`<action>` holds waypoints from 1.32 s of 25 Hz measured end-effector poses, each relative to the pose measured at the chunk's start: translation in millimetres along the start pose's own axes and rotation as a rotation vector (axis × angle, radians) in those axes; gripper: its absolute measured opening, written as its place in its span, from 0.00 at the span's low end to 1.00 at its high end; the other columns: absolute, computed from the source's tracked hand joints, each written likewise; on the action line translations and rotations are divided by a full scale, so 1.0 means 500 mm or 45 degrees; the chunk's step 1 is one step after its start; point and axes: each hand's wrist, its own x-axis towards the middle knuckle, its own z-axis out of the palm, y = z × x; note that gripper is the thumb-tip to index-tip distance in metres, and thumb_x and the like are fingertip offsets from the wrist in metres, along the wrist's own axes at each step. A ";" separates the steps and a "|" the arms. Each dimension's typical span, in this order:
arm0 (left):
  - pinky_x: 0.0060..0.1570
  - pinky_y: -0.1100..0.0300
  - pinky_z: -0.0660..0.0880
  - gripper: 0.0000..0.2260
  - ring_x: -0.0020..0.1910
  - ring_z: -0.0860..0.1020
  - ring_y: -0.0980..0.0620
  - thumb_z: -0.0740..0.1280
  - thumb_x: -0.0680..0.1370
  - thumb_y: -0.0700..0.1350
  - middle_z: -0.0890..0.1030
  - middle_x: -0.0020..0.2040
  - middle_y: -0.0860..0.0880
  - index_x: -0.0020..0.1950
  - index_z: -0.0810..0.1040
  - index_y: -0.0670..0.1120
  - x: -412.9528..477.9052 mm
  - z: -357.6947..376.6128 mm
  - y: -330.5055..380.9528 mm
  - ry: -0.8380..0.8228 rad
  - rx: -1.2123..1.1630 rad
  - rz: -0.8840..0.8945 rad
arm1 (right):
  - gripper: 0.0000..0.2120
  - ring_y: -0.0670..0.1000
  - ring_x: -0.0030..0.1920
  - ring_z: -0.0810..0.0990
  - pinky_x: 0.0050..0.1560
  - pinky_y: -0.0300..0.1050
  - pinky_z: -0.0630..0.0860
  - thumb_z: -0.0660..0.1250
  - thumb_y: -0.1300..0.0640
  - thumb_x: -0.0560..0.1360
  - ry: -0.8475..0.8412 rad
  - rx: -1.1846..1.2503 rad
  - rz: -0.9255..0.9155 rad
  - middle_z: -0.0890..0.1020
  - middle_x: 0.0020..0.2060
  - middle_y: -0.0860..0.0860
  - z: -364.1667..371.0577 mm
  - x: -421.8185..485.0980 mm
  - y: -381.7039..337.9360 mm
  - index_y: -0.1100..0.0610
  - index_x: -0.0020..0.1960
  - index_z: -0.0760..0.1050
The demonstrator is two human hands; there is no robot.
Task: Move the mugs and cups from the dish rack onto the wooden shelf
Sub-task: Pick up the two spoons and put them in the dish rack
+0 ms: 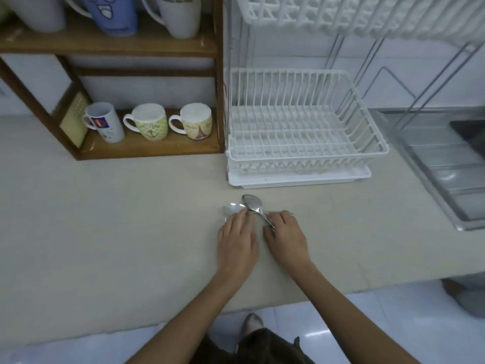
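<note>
The white wire dish rack [372,143] on its drip tray holds no mugs. The wooden shelf [157,151] carries three mugs on its lower board: a white one with a red and blue logo [106,124], a green anchor mug [151,127] and a tower-print mug [196,124]. Three tall mugs stand on the upper board, among them a blue one [112,14]. On the counter in front of the rack lie metal spoons [252,203]. My left hand [236,240] rests flat with fingertips on one spoon. My right hand [286,235] pinches a spoon handle.
A steel sink drainboard [446,174] lies to the right of the rack, and an upper white rack tier [341,14] hangs on wire legs above. The beige counter [105,219] stretches left. Tiled floor and my foot show below the counter edge.
</note>
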 end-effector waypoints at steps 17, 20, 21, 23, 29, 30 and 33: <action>0.35 0.55 0.74 0.06 0.38 0.79 0.44 0.74 0.69 0.46 0.79 0.37 0.45 0.43 0.81 0.46 0.055 0.033 0.080 -0.109 0.286 -0.140 | 0.05 0.37 0.35 0.78 0.35 0.25 0.69 0.67 0.59 0.74 0.094 0.803 0.323 0.81 0.32 0.42 -0.074 0.038 0.116 0.53 0.43 0.81; 0.30 0.55 0.73 0.08 0.33 0.78 0.43 0.77 0.66 0.43 0.79 0.35 0.43 0.37 0.79 0.43 0.040 0.026 0.070 -0.104 0.315 -0.131 | 0.05 0.40 0.34 0.78 0.33 0.26 0.70 0.68 0.58 0.73 0.053 0.921 0.367 0.82 0.33 0.44 -0.070 0.039 0.117 0.52 0.41 0.81; 0.31 0.54 0.74 0.07 0.32 0.78 0.42 0.76 0.67 0.41 0.79 0.36 0.42 0.38 0.80 0.41 0.037 0.025 0.063 -0.101 0.315 -0.142 | 0.05 0.41 0.33 0.78 0.33 0.28 0.70 0.68 0.58 0.73 0.038 0.965 0.374 0.83 0.33 0.45 -0.067 0.039 0.114 0.51 0.40 0.81; 0.36 0.50 0.75 0.04 0.36 0.77 0.40 0.70 0.72 0.37 0.79 0.43 0.39 0.45 0.80 0.38 0.036 0.020 0.049 -0.111 0.285 -0.242 | 0.06 0.42 0.31 0.77 0.34 0.34 0.71 0.68 0.58 0.73 0.010 1.027 0.376 0.82 0.31 0.45 -0.061 0.038 0.107 0.51 0.39 0.81; 0.47 0.56 0.71 0.12 0.48 0.77 0.45 0.66 0.73 0.36 0.76 0.52 0.45 0.55 0.72 0.43 0.049 -0.019 0.027 -0.111 -0.256 -0.701 | 0.09 0.39 0.28 0.75 0.31 0.31 0.71 0.69 0.59 0.73 -0.001 1.148 0.274 0.81 0.28 0.43 -0.057 0.049 0.073 0.48 0.37 0.80; 0.48 0.57 0.73 0.12 0.49 0.78 0.46 0.68 0.72 0.37 0.80 0.50 0.46 0.54 0.72 0.44 0.049 -0.032 0.028 -0.130 -0.366 -0.749 | 0.09 0.39 0.28 0.76 0.31 0.30 0.71 0.69 0.59 0.73 0.014 1.167 0.255 0.82 0.28 0.43 -0.061 0.054 0.067 0.48 0.37 0.80; 0.38 0.69 0.74 0.11 0.41 0.80 0.53 0.72 0.70 0.42 0.83 0.41 0.51 0.49 0.75 0.48 0.072 -0.088 0.046 -0.117 -0.632 -0.806 | 0.08 0.39 0.30 0.77 0.33 0.30 0.73 0.69 0.59 0.74 0.103 1.300 0.199 0.83 0.30 0.41 -0.093 0.084 0.052 0.48 0.39 0.81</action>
